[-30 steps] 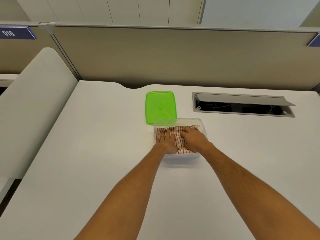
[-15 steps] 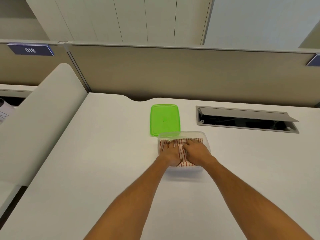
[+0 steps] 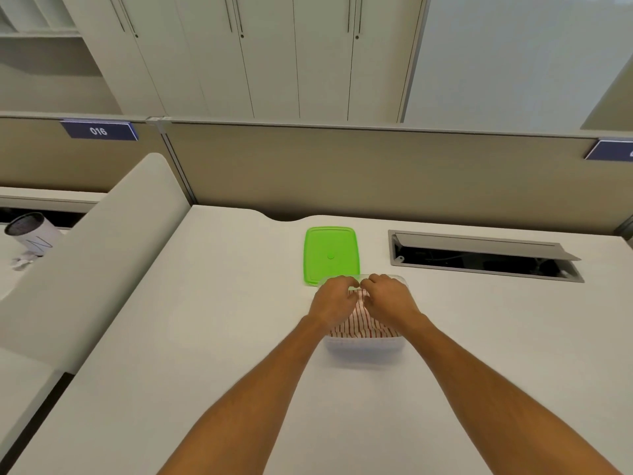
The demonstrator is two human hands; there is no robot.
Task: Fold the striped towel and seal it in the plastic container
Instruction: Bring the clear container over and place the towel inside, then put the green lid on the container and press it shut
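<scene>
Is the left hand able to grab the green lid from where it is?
Probably yes. The green lid lies flat just beyond the container, right ahead of the left hand, with nothing between them.

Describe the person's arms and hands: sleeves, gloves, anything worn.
Both forearms are bare up to the picture's lower edge, with no sleeve showing. The left hand and right hand wear no gloves. No watch, bracelet or ring can be seen on either wrist or on the fingers that show.

White desk [image 3: 205, 320], beige partition [image 3: 342, 173] behind, pale cabinets [image 3: 274, 56] beyond, open cable hatch [image 3: 479, 257].
</scene>
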